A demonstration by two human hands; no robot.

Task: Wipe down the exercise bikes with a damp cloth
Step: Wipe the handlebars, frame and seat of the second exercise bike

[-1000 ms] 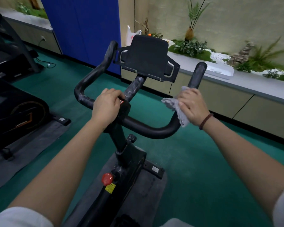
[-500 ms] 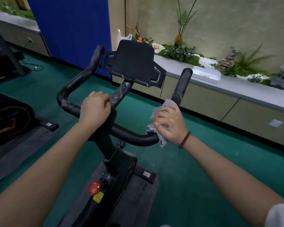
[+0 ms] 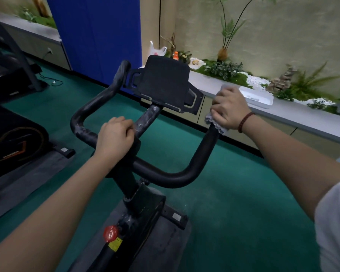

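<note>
1. Room: gym floor in green carpet (image 3: 234, 213), blue panel (image 3: 98, 36) at the back, and a long grey ledge (image 3: 306, 122) along the right wall with plants (image 3: 224, 69) and white pebbles on it.
2. Exercise bike (image 3: 143, 205) stands centre frame on a grey mat (image 3: 165, 244). The bottom edge cuts off its lower frame.
3. Left hand (image 3: 114, 136) grips the handlebar (image 3: 171, 176) at the centre with fingers curled over. The clamp area under it is hidden.
4. Right hand (image 3: 229, 108) is wrapped around the top of the right horn, holding the cloth (image 3: 216, 125) against it. The horn tip is fully covered.
5. The cloth is mostly hidden. Grey fringe shows below the palm and a bit above the knuckles. Can't tell whether it's damp.
6. Beaded bracelet (image 3: 244, 121) on the right wrist.
7. Tablet holder (image 3: 165, 83) faces the camera above the stem. The left horn and stem show whitish streaks; the right side of the bar looks plain black.
8. Red knob (image 3: 110, 233) on the frame with a yellow sticker (image 3: 115, 245) just below. The sticker text is unreadable.
9. White tray (image 3: 261, 98) on the ledge, partly behind the right hand.
10. Orange bottle (image 3: 175, 55) and white plastic bag (image 3: 155, 50) sit at the far end of the ledge, too small for detail.
11. Second machine (image 3: 12, 146) at left is cut by the frame edge and its logo is not legible. A treadmill (image 3: 10, 73) stands behind it, dark.
</note>
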